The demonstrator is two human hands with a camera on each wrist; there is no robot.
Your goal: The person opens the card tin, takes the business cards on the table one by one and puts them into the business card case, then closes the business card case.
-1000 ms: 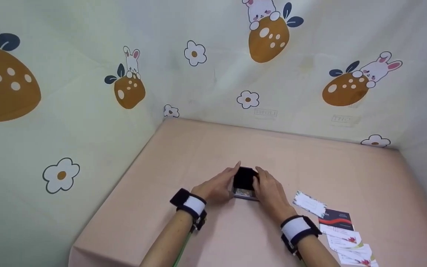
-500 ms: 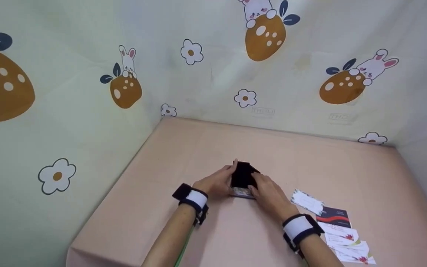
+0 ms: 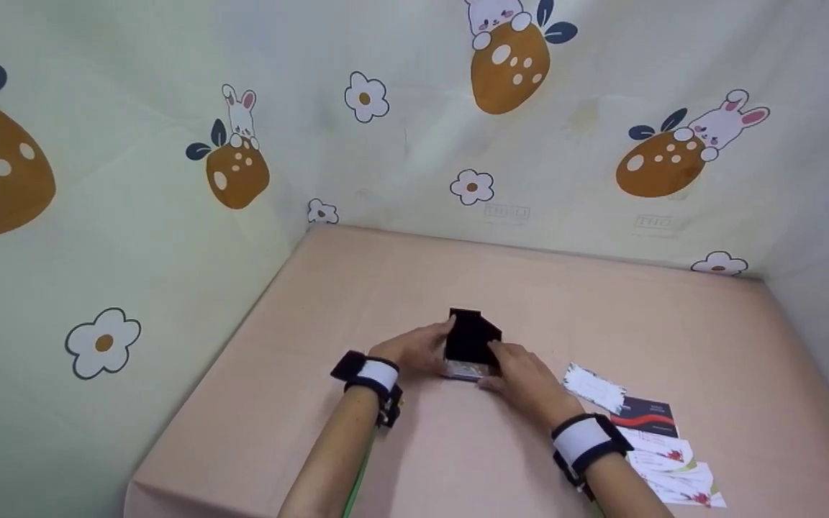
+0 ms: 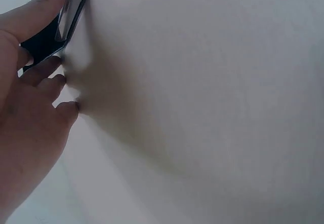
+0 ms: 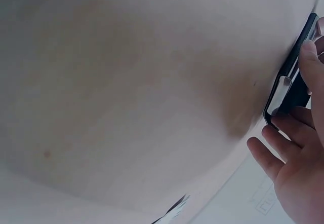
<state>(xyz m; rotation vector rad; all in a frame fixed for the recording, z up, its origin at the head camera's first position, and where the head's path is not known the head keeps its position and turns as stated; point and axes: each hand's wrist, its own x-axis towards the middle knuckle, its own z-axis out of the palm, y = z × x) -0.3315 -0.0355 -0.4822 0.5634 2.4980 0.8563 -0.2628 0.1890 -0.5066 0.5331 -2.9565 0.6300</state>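
On the pink worktop [image 3: 458, 460], near its middle, there is a black case [image 3: 468, 342]; its near part looks shiny and pale. The left hand [image 3: 418, 350] holds the case at its left side, with the thumb on it and the fingers bent around the edge. The right hand [image 3: 526, 374] holds the opposite side in the same way, its thumb at the near corner. To the right of this hand, and apart from the case, some cards lie in an overlapping row: a white card with a leafy border [image 3: 594, 388], a dark card with a red stripe [image 3: 643, 419], and white cards with red flowers [image 3: 663, 453], nearest to the person.
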